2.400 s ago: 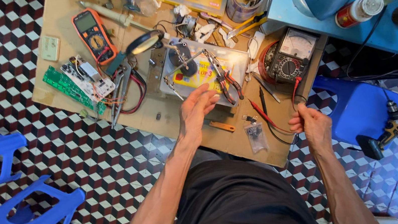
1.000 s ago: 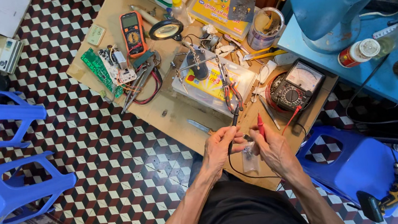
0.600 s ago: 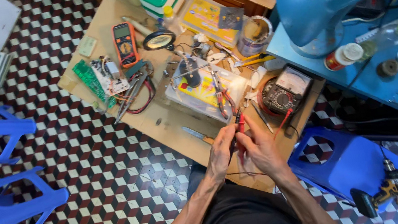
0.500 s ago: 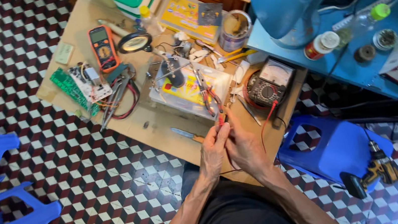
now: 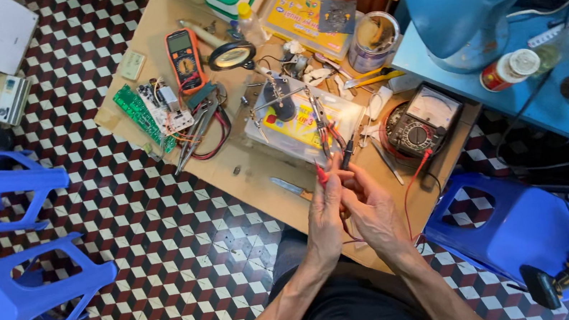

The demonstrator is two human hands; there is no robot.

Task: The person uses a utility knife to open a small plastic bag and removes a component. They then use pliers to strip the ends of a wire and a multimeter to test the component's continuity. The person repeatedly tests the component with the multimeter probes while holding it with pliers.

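Left hand (image 5: 325, 214) pinches the red probe (image 5: 322, 173); right hand (image 5: 371, 208) grips the black probe (image 5: 347, 154). Both hands meet over the near edge of the wooden table (image 5: 257, 174), left of the analog meter (image 5: 422, 118).

Hands — left hand (image 5: 325, 214), right hand (image 5: 372, 213) — came together, gripping probes (image 5: 322, 175).

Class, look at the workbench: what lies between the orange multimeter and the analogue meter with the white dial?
In the head view, between the orange multimeter and the analogue meter lie a magnifying glass and a helping-hands stand on a clear box.
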